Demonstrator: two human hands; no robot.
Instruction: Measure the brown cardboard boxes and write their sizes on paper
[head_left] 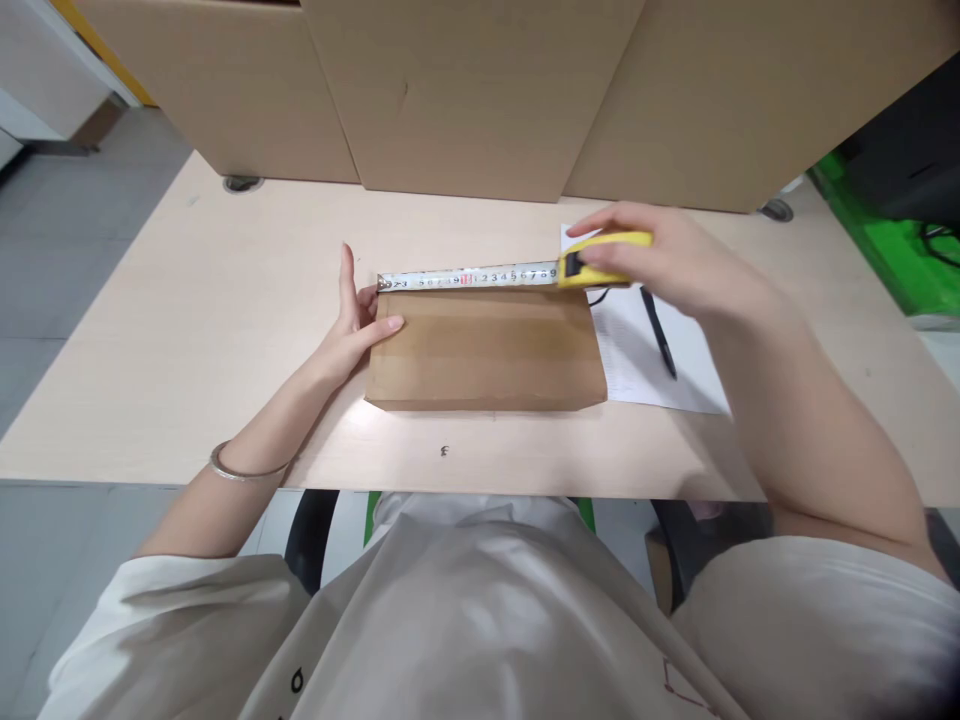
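Observation:
A small brown cardboard box (487, 355) lies on the table before me. My left hand (356, 325) grips its left end, thumb on the top face and one finger raised. Some of that hand's fingertips are hidden beside the far left corner. My right hand (637, 250) holds a yellow tape measure (615, 258) by its case, near the box's far right corner. From the case, the printed blade (469, 279) runs out along the far edge of the box, and its end sits by my left fingers.
White paper (637, 345) lies to the right, partly under the box, with a black pen (660, 335) on it. Tall cardboard panels (472, 100) stand along the back of the pale table (187, 400). Cable holes (244, 184) mark its rear corners.

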